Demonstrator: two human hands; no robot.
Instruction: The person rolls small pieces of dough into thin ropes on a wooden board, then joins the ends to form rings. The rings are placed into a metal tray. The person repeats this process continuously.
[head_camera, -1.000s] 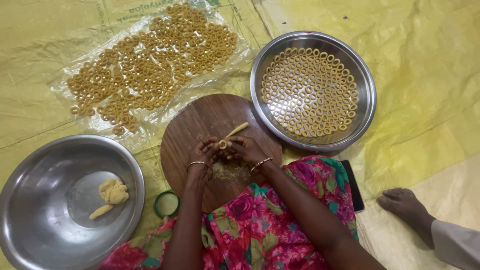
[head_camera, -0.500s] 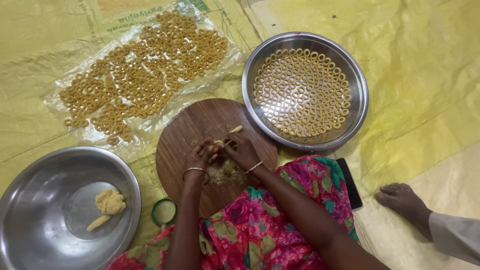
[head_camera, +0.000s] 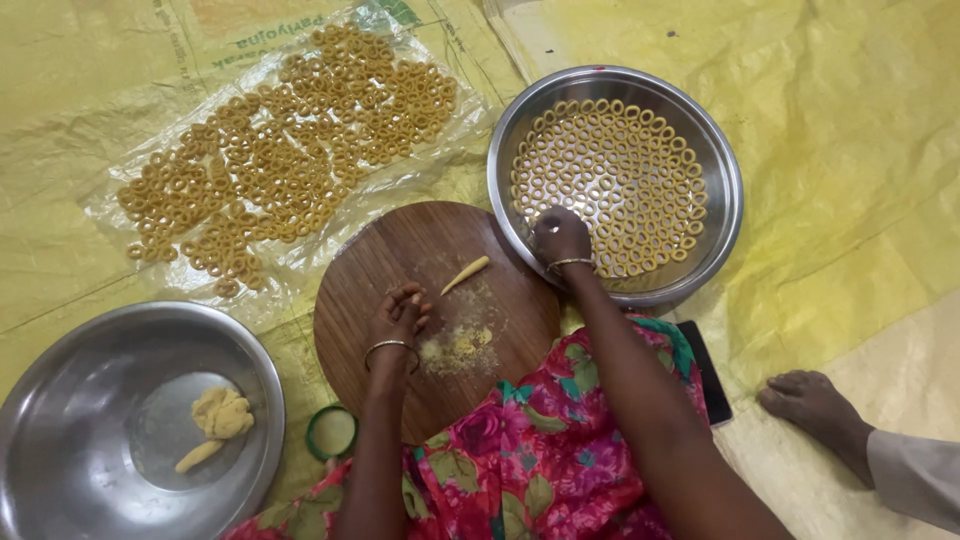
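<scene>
Right hand (head_camera: 560, 236) in steel tray (head_camera: 722, 160) of dough rings (head_camera: 620, 160)

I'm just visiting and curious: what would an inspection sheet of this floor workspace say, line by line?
Surface: yellow plastic sheet spread over the floor, creased.
Job's things: round wooden board with a dough stick and crumbs; steel tray filled with dough rings; more rings on a clear plastic sheet; steel bowl holding a dough lump.
Clutter: green ring, dark phone.
Hands: left hand rests on the board; right hand reaches into the tray among the rings.
Cables: nothing seen.
Surroundings: another person's hand on the sheet, lower right.
</scene>
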